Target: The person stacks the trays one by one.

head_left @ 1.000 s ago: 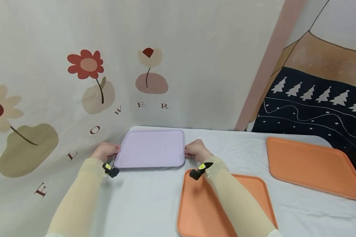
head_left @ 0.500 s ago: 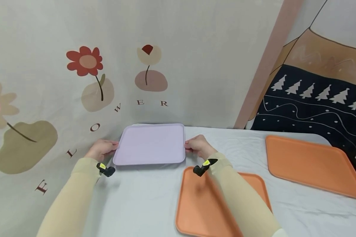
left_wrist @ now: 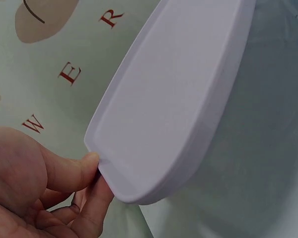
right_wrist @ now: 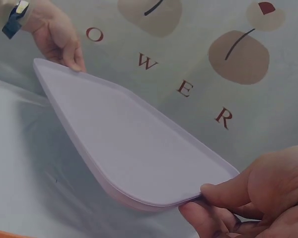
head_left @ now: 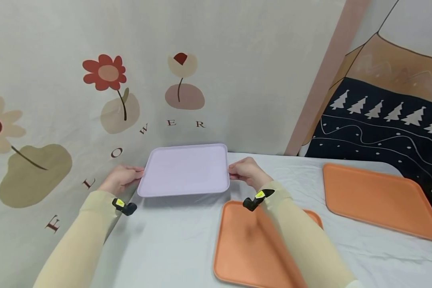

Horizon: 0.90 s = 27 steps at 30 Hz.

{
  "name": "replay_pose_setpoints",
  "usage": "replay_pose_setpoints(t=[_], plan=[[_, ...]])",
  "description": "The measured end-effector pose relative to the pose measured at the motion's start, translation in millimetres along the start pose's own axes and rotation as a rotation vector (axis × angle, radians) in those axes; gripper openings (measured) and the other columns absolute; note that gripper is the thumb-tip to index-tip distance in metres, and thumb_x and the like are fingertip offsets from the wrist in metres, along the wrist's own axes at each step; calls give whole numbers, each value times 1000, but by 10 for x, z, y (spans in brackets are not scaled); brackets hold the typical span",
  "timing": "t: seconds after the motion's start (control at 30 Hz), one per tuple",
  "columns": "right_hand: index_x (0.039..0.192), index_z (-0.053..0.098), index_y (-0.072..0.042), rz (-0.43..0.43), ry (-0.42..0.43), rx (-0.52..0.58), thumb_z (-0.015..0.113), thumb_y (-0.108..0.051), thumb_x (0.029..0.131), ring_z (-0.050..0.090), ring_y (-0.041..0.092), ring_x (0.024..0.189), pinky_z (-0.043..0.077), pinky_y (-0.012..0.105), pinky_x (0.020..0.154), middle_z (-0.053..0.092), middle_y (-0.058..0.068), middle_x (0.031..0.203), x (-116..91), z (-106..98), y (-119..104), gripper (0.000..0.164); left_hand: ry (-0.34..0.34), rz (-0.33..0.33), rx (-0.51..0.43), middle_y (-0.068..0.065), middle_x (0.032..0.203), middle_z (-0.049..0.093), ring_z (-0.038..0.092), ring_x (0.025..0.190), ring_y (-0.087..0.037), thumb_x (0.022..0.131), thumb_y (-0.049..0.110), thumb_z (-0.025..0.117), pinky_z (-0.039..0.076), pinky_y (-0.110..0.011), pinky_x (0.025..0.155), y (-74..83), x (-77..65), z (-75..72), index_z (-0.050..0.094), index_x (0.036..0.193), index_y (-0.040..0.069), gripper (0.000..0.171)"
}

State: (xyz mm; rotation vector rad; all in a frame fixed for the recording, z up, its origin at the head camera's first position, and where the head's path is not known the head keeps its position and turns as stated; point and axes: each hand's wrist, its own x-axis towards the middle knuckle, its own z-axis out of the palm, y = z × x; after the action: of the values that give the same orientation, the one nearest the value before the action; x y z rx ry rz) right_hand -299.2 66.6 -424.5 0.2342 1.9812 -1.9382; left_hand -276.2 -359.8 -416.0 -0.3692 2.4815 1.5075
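Observation:
A shallow lavender tray [head_left: 186,170] is held up off the white-covered table near the back wall, its bare inside facing up. My left hand [head_left: 121,178] pinches its left short rim, thumb on top and fingers beneath, as the left wrist view shows with the tray [left_wrist: 164,99] stretching away. At the opposite short rim my right hand [head_left: 249,173] pinches the edge the same way. The right wrist view takes in the tray [right_wrist: 124,139] between both hands, with its shadow on the cloth below.
One orange tray [head_left: 245,244] lies on the table [head_left: 165,248] under my right forearm. Another orange tray [head_left: 381,200] lies at the far right. A curtain [head_left: 252,80] printed with flowers and letters hangs close behind and to the left.
Both hands have raised the lavender tray; it sits higher in the head view and slightly right, its shadow now apart below it. The orange trays have stayed put.

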Motion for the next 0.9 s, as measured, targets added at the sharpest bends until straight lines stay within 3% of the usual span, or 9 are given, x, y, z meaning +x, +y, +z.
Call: replay_pose_setpoints(t=[0.1, 0.37, 0.6, 0.9], plan=[[119, 68, 16, -16, -11, -17, 71, 9, 95, 71, 17, 73, 64, 39, 90, 71, 19, 98, -58, -68, -40, 26, -6, 9, -14, -30, 148, 52, 64, 93, 0, 106, 6, 63, 57, -32, 102, 64, -59, 28, 49, 148, -16, 49], [123, 66, 17, -40, -36, -58, 70, 8, 96, 72, 16, 76, 66, 31, 79, 71, 19, 102, -218, -260, -117, 29, -27, 47, -89, -33, 148, 49, 67, 88, 1, 106, 3, 62, 60, -25, 92, 198, -173, 122, 46, 149, -17, 50], [127, 64, 16, -46, -32, -77, 70, 6, 97, 73, 16, 79, 66, 31, 80, 72, 20, 105, -344, -438, -144, 32, -39, 61, -115, -34, 154, 43, 66, 94, -1, 107, 5, 62, 58, -27, 98, 339, -270, 217, 46, 150, -15, 51], [128, 64, 16, -65, -28, -119, 69, 4, 99, 72, 17, 81, 66, 32, 82, 70, 21, 108, -517, -682, -126, 32, -97, 103, -166, -23, 134, 60, 68, 92, -2, 104, 1, 64, 60, -26, 94, 470, -378, 387, 48, 146, -19, 49]])
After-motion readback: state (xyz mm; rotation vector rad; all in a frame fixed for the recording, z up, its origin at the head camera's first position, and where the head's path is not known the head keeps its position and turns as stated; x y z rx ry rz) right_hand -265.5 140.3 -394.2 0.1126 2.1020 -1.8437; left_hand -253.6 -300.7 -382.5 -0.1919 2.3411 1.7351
